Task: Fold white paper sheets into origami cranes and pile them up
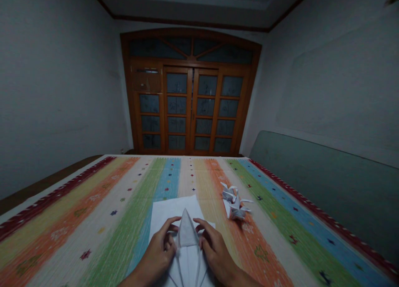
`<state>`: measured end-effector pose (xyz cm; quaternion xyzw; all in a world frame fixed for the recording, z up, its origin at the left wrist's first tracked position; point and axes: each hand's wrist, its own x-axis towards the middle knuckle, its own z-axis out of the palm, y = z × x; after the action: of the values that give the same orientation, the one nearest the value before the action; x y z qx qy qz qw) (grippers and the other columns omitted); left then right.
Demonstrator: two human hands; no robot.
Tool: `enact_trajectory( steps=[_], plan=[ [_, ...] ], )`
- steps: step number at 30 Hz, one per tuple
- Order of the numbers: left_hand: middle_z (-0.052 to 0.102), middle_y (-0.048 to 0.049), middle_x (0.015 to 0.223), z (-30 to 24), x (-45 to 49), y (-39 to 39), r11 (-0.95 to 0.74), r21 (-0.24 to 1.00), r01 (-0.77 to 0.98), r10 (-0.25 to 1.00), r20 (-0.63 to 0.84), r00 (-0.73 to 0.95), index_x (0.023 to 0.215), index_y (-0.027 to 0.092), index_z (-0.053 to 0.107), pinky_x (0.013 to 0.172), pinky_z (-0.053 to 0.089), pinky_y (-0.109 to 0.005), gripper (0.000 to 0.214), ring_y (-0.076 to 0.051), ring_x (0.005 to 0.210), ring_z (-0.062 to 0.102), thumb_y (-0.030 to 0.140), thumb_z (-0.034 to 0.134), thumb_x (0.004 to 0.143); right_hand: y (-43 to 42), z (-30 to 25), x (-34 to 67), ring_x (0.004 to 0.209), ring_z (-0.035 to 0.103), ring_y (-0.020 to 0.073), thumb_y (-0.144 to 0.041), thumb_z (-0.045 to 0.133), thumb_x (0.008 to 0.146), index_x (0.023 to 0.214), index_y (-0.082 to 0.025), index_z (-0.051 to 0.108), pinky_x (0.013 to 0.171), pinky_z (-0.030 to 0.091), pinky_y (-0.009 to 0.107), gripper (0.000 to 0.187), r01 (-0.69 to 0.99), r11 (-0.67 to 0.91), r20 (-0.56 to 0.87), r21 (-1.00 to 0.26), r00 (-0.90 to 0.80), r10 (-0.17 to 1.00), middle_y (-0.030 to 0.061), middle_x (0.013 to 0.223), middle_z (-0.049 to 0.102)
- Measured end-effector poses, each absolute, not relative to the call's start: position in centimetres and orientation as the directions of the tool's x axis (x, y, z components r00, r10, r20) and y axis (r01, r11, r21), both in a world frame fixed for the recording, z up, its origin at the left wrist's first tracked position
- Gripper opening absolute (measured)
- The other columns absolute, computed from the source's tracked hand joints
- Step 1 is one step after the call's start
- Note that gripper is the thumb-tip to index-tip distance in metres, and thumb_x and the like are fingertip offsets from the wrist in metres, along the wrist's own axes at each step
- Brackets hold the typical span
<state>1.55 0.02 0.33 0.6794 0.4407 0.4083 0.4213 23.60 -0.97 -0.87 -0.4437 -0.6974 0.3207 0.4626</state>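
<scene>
A pointed, partly folded white paper model [187, 237] lies on the striped cloth at the bottom centre, its tip aimed away from me. My left hand [158, 253] pinches its left side with curled fingers. My right hand [215, 249] presses and pinches its right side in the same way. Under the fold lies a flat white paper sheet [168, 212]. To the right, apart from my hands, sit several finished white folded paper figures [235, 201] in a small heap.
A striped cloth [109, 220] in red, orange, green, blue and cream covers the surface. A green padded panel [327, 183] runs along the right wall. A wooden door with glass panes [190, 108] stands beyond the far edge.
</scene>
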Motion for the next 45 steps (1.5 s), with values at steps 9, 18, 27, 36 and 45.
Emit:
enact_trajectory(
  steps=[9,18,27,36,45],
  plan=[
    [0.063,-0.0013,0.096,0.0,1.4,-0.4,-0.342,0.836,0.429,0.926,0.221,0.306,0.143,0.022,0.049,0.076,0.044,-0.031,0.074,-0.020,0.080,0.058,0.005,0.059,0.072,-0.4,-1.7,23.6,0.077,0.061,0.0195,-0.012,0.065,0.077,0.138,-0.021,0.059,0.074,0.048,0.030,0.063,0.383,0.370,0.294,-0.846,-0.243,0.924,0.0041,0.096,0.069],
    [0.066,-0.0019,0.092,-0.3,1.2,-0.3,-0.400,0.783,0.476,0.905,0.256,0.339,0.140,0.023,0.051,0.080,0.045,-0.034,0.066,-0.022,0.082,0.061,0.006,0.059,0.077,-0.7,-1.4,23.6,0.088,0.065,0.0234,-0.004,0.065,0.073,0.123,-0.019,0.069,0.083,0.049,0.034,0.052,0.458,0.371,0.266,-0.808,-0.279,0.923,0.0057,0.097,0.073],
    [0.070,-0.0051,0.089,1.0,0.5,-0.3,-0.593,0.624,0.509,0.793,0.341,0.506,0.088,0.020,0.072,0.081,0.046,-0.033,0.018,-0.024,0.089,0.062,0.006,0.059,0.088,-1.2,-0.7,23.9,0.093,0.065,0.0229,0.000,0.063,0.082,0.095,-0.020,0.079,0.084,0.051,0.033,0.029,0.532,0.552,0.366,-0.642,-0.420,0.831,0.0072,0.095,0.071],
    [0.070,-0.0063,0.099,1.8,-1.0,-0.7,-0.697,0.562,0.446,0.694,0.371,0.617,0.100,0.024,0.078,0.084,0.049,-0.034,0.031,-0.024,0.095,0.063,0.002,0.063,0.084,-2.3,0.3,24.3,0.100,0.067,0.0251,-0.001,0.060,0.082,0.117,-0.021,0.077,0.086,0.055,0.034,0.044,0.528,0.681,0.370,-0.507,-0.580,0.726,0.0121,0.106,0.070],
    [0.072,-0.0117,0.105,3.9,-1.5,-1.6,-0.766,0.457,0.451,0.622,0.354,0.699,0.109,0.028,0.081,0.086,0.054,-0.041,0.033,-0.028,0.097,0.063,0.010,0.061,0.091,-3.0,1.6,24.6,0.101,0.066,0.0253,-0.003,0.059,0.077,0.116,-0.022,0.076,0.088,0.056,0.034,0.046,0.492,0.719,0.360,-0.490,-0.638,0.681,0.0118,0.109,0.068]
  ],
)
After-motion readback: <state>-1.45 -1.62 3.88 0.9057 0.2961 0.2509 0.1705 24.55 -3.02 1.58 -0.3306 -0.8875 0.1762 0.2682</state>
